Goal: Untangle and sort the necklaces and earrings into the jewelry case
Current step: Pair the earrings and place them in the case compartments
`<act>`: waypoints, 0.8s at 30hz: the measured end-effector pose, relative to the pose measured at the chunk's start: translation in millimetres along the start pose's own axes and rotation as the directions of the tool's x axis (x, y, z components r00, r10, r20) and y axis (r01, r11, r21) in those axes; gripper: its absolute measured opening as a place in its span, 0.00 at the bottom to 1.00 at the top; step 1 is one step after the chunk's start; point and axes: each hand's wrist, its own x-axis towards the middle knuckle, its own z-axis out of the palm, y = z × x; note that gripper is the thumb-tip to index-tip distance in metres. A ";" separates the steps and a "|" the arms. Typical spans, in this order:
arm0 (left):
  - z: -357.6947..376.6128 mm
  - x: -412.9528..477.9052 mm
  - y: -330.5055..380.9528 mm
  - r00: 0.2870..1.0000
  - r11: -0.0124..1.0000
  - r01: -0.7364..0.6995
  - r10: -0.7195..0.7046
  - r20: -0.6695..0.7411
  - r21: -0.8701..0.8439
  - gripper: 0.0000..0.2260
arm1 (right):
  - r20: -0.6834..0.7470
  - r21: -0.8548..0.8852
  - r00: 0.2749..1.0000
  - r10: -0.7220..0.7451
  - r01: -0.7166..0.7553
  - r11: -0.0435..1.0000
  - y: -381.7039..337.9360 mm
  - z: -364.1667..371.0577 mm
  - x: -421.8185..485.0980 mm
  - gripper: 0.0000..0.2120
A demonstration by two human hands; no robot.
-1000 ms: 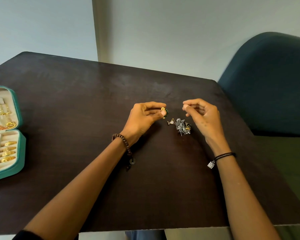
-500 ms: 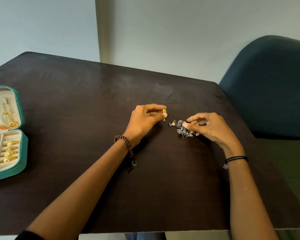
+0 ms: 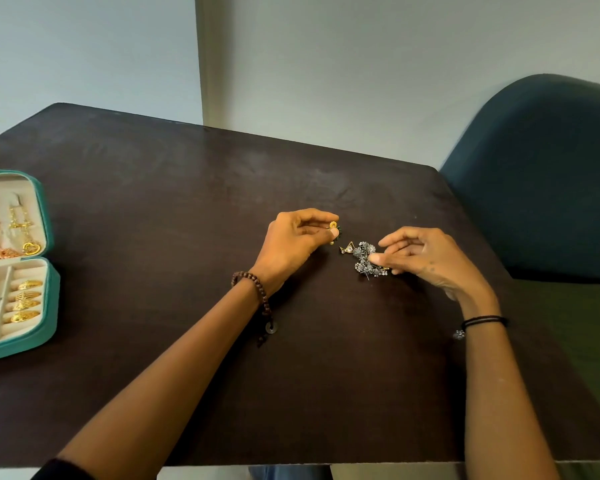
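Near the middle of the dark table [image 3: 174, 209], both hands are busy with what remains loose. The left hand [image 3: 291, 245] pinches a small gold earring [image 3: 333, 225] with dark green trim between thumb and forefinger, just clear of the surface. The right hand [image 3: 426, 263] pinches the edge of a tangle [image 3: 363, 259] lying on the wood, thumb pressed on it and fingers curled over. Well apart, at the table's left edge, sits the open jewelry case [image 3: 51, 299], teal outside and pale cream within. Its lid already carries hanging gold chains [image 3: 21, 225], one ending in a heart, and its lower half holds a row of gold rings [image 3: 26, 294] tucked into padded rolls. The sorting looks well advanced, with this last knot and the held earring left to place. The tangle is a bristly silver-grey clump of tiny flower-like studs and thin posts, with a triangular gold piece [image 3: 347, 247] at its left side. The table top is matte and faintly scuffed.
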 end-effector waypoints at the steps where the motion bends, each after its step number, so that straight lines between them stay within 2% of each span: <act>1: 0.1 -0.3 0.3 1.000 1.000 0.000 0.000 0.000 0.000 0.09 | 0.017 0.030 1.000 0.001 -0.002 1.000 0.4 0.0 1.0 0.20; 7: 0.2 -1.7 1.2 1.000 1.000 -0.010 0.010 0.020 -0.011 0.09 | -0.029 0.190 0.996 -0.084 0.088 0.978 0.3 -0.1 1.8 0.18; 11: 1.8 -1.4 0.4 0.998 0.998 -0.031 0.033 0.049 -0.050 0.09 | -0.077 0.423 0.987 -0.139 0.158 0.892 -9.9 8.2 0.3 0.16; 15: 3.2 -2.2 1.6 0.995 0.997 -0.033 0.040 0.094 -0.076 0.08 | -0.043 0.595 0.985 -0.168 0.160 0.788 -16.3 17.4 0.5 0.13; 20: 5.5 -2.5 4.8 0.985 0.988 -0.040 0.064 0.159 -0.149 0.10 | 0.004 0.641 0.983 -0.185 0.140 0.755 -21.4 31.0 2.8 0.12; 24: 4.0 -0.3 3.3 0.983 0.979 -0.061 0.093 0.161 -0.194 0.10 | -0.029 0.684 0.984 -0.173 0.146 0.715 -22.5 39.5 5.8 0.09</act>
